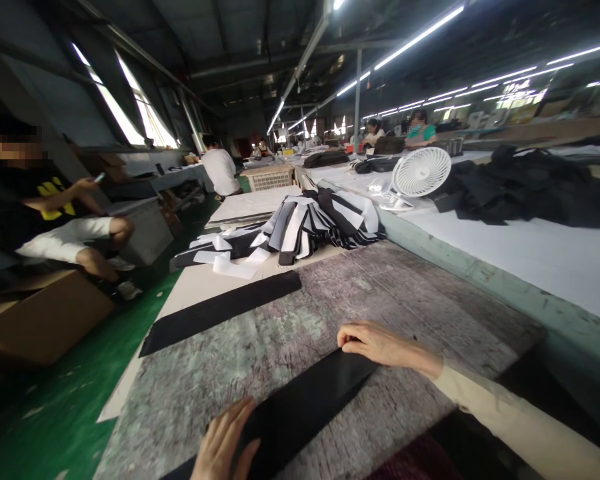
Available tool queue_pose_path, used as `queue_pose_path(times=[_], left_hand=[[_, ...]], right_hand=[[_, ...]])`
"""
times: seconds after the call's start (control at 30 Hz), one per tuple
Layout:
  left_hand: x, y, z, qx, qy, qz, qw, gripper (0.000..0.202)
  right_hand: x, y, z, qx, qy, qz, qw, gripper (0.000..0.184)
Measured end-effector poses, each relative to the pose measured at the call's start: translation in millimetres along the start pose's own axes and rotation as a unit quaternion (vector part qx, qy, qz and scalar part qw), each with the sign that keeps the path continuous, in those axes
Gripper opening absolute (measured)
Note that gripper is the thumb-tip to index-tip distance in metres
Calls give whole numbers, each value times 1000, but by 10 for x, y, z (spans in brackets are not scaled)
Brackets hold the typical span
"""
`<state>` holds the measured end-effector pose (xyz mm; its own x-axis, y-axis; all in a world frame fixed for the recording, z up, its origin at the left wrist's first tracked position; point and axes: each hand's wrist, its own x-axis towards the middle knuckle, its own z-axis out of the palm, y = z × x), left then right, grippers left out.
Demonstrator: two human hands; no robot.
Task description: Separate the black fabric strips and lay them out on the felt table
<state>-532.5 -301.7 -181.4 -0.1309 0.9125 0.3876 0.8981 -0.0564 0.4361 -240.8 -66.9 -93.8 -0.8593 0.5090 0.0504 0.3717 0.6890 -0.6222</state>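
Note:
A long black fabric strip [305, 403] lies across the worn grey work surface [380, 293] right in front of me. My left hand [225, 443] rests flat on the strip's near end, fingers stretched out. My right hand [380, 343] sits at the strip's far end, fingers curled down onto its edge, apparently pinching it. A second black strip [220, 310] lies flat further left, apart from both hands.
A pile of black and white fabric pieces [300, 230] lies beyond. A white desk fan [417, 175] and a heap of black cloth [520, 183] sit on the white table at right. A seated person [45, 207] holds a phone at left beside cardboard boxes [40, 320]. More workers sit further back.

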Motion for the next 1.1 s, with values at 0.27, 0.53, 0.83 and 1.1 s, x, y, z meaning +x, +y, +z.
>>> queue_pose_path(times=[0.27,0.53,0.83,1.1], left_hand=[[827,1009,518,-148,-117,-71,979,66],[1033,1304,628,-224,-42,-145,963,10],[1036,1129,558,-271,6,-211,939,38],[1012,1113,599,-253,15,-206,945,39]], right_hand=[[56,-98,-96,152,-2,16,988,19],[97,-113,3,121,77,69,987,14],[-19,164,-94,405,-65,29,911,47],[1,10,-42,395,-79,26,915,68]])
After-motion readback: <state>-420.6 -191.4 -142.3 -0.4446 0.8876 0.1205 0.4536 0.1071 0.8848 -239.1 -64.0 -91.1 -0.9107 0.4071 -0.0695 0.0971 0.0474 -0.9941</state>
